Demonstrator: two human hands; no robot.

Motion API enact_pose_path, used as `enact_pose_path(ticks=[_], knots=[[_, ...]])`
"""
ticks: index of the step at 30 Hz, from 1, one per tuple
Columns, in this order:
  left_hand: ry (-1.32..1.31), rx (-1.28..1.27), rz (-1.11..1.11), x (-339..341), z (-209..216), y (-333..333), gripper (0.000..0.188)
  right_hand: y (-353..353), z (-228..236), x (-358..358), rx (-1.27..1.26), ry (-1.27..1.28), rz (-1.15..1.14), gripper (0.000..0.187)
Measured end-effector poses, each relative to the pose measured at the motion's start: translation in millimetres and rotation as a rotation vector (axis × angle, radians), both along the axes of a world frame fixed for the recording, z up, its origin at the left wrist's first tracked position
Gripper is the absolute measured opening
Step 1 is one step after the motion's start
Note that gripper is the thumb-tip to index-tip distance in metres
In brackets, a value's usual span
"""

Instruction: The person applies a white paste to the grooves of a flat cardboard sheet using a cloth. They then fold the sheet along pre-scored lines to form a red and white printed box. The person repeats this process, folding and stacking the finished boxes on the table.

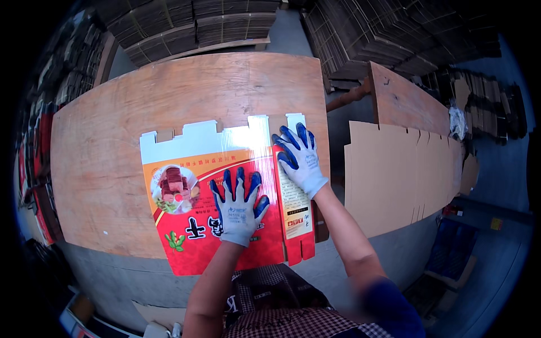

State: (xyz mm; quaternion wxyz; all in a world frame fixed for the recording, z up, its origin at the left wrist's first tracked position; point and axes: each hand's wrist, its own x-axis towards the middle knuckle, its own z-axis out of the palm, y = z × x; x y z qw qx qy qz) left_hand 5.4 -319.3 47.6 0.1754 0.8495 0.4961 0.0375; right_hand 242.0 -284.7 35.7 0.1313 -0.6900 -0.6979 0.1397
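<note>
A printed cardboard box blank [186,236], red and orange with white notched flaps at its far edge, lies flat on the wooden table. Its near edge juts out past the table's front. My left hand [238,211], in a grey glove with blue-coated fingers, rests palm down on the red main panel, fingers spread. On the narrow side panel at the right lies my right hand [301,158], gloved alike, its fingers stretched toward the far flap. Part of the panel's print is hidden under the left hand.
The wooden table [101,174] carries the blank. To the right are plain brown cardboard sheets [394,180] and a wooden board [406,96]. Tied stacks of flat cardboard [231,28] stand behind, with more stacks [372,34] at the far right. A blue crate [453,250] sits lower right.
</note>
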Motion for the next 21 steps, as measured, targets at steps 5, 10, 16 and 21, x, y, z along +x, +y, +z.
enact_pose_path(ticks=[5,10,16,21], knots=[[-0.01,0.002,0.009,0,0,0,0.058,2,1,-4,0.009,-0.017,-0.005,0.052],[0.0,0.01,0.009,1,-2,-1,0.06,0,2,-16,0.033,-0.1,-0.044,0.048],[0.043,-0.016,0.014,4,-4,-4,0.066,-10,-18,-42,0.124,-0.258,-0.188,0.042],[0.124,0.024,0.004,2,-2,-3,0.07,-27,-24,-61,0.197,-0.281,-0.305,0.048]])
